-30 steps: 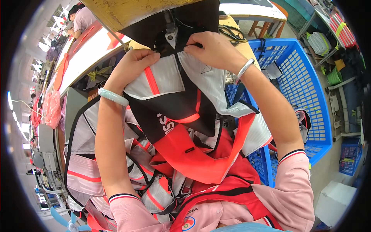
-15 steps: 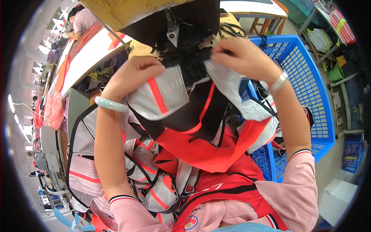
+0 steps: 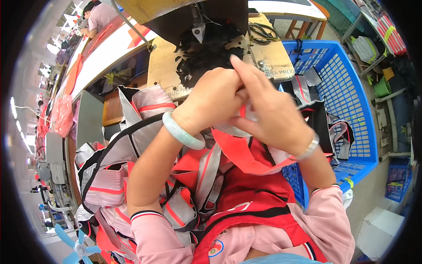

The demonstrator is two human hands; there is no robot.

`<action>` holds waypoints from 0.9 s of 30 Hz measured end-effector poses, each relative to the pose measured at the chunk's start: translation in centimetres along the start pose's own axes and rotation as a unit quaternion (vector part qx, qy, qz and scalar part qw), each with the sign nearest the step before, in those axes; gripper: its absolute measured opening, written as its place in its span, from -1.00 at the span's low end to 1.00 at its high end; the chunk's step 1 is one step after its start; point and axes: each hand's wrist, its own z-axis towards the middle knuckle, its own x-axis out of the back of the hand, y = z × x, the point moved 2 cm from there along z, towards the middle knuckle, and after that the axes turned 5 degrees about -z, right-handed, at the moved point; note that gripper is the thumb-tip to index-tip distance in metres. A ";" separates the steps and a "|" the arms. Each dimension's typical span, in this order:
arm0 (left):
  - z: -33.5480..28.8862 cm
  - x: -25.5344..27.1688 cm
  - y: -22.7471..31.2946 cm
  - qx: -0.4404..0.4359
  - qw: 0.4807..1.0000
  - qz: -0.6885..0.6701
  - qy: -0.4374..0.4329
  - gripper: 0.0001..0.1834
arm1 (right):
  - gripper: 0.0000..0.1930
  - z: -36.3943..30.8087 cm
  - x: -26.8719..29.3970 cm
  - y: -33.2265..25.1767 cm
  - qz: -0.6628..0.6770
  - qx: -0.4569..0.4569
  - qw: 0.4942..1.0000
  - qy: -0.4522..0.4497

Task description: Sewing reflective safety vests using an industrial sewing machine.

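My two hands cross in front of the machine. My left hand (image 3: 213,99) is closed, its curled fingers around the upper part of a grey fabric piece with a red stripe (image 3: 243,110); most of that grip is hidden. My right hand (image 3: 277,114) overlaps the left one, its index finger stretched up and its thumb spread away across the grey fabric. A wide red fabric band (image 3: 246,158) hangs from the piece below the hands. Beyond them, a pointed metal part (image 3: 198,34) of the machine hangs above black fabric scraps (image 3: 204,64) on the wooden machine table (image 3: 162,61).
Grey, red and black sewn pieces (image 3: 105,189) are heaped at my left. More pieces (image 3: 303,88) lie in a blue plastic basket (image 3: 358,101) at the right. Black-handled scissors (image 3: 263,33) rest on the machine table's far side. Another person (image 3: 101,17) works at the far left.
Both hands have come back from the machine toward me and drawn together, carrying the grey-and-red piece down. My right hand's fingers have straightened. The machine table now shows more.
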 end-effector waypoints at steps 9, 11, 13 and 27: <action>-6.6 0.5 2.2 -0.025 0.957 0.276 0.084 -0.73 | -0.88 2.2 -3.1 3.7 -0.025 0.012 1.000 0.010; -8.4 1.1 2.2 0.052 0.924 0.361 0.116 -0.69 | -0.82 2.1 -1.7 5.0 0.001 -0.004 0.999 -0.033; -9.6 2.1 1.5 0.045 0.913 0.382 0.135 -0.72 | -0.82 1.9 -0.9 5.8 0.048 0.007 0.998 -0.045; -3.0 6.3 -6.0 0.183 0.968 -0.172 0.014 -0.71 | -0.80 6.0 -1.6 6.2 0.107 -0.027 0.992 -0.059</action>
